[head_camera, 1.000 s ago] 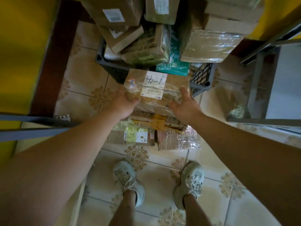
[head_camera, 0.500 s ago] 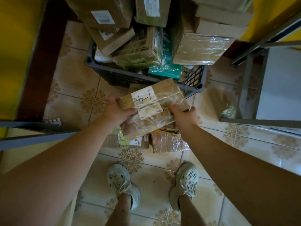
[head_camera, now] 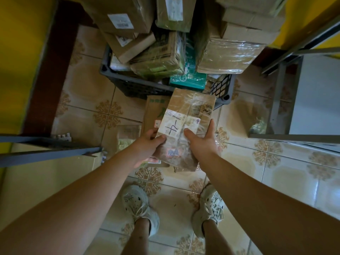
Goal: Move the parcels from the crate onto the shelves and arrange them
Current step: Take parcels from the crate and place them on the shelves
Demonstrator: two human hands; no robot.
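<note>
A patterned tile floor (head_camera: 86, 85) is showing beneath a grey crate (head_camera: 132, 85) heaped with boxes. The left grip (head_camera: 147, 146) and right grip (head_camera: 200, 142) are clasping a taped parcel (head_camera: 193, 105) by its near end, the crate just beyond them. It looks mid-transfer; next, it likely needs carrying to the metal shelf frame (head_camera: 276, 100) rightward.

- A small parcel storeroom or pick-up point.
- A dark plastic crate (head_camera: 132, 85) on the floor is heaped high with taped cardboard parcels (head_camera: 228, 57), several bearing printed shipping labels (head_camera: 120, 20).
- One marked parcel (head_camera: 193, 105) carries a hand-written sorting code on its white sticker (head_camera: 174, 126).
- Grey metal shelves (head_camera: 279, 100) stand on 2 sides.
- Patterned floor tiles (head_camera: 88, 92) meet bare yellow walls (head_camera: 20, 52).
</note>
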